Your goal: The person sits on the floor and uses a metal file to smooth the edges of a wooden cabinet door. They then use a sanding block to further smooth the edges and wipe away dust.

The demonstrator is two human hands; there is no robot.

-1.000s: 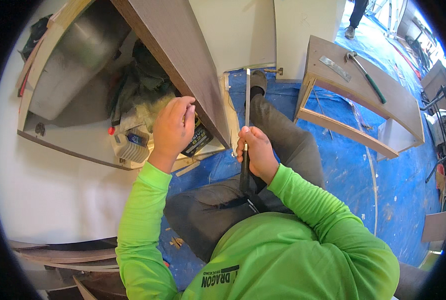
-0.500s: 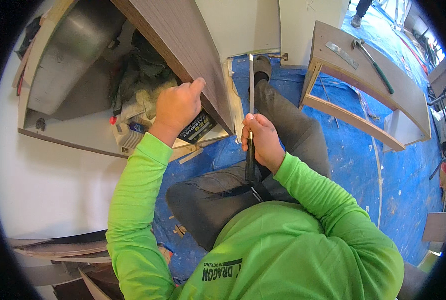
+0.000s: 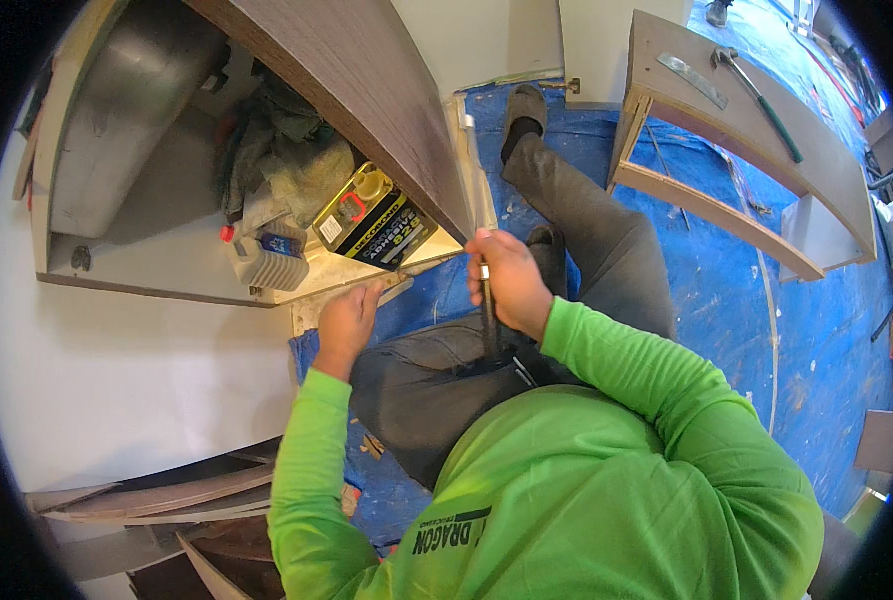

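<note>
My right hand (image 3: 514,282) is closed around a long, slim file (image 3: 487,310) with a dark handle and a bright metal collar. Its flat blade points away from me, alongside the lower edge of a brown wood-grain cabinet panel (image 3: 366,110); whether it touches the panel I cannot tell. My left hand (image 3: 346,322) hangs free above my knee, its fingers loosely bent and holding nothing. Just beyond it, in the cabinet, stand a black and yellow adhesive tin (image 3: 381,220) and a pale plastic jug (image 3: 269,258) with a red cap.
Crumpled cloths (image 3: 291,150) and a metal basin (image 3: 131,110) are inside the cabinet. To the right, a hammer (image 3: 756,100) and a flat metal plate (image 3: 691,82) lie on a wooden frame (image 3: 656,130). Blue sheeting (image 3: 706,300) covers the floor. Another person's foot (image 3: 716,13) shows far off.
My left hand has let go of the panel's edge and come down toward me, uncovering the adhesive tin. My right hand has shifted slightly left with the file, bringing its blade beside the panel.
</note>
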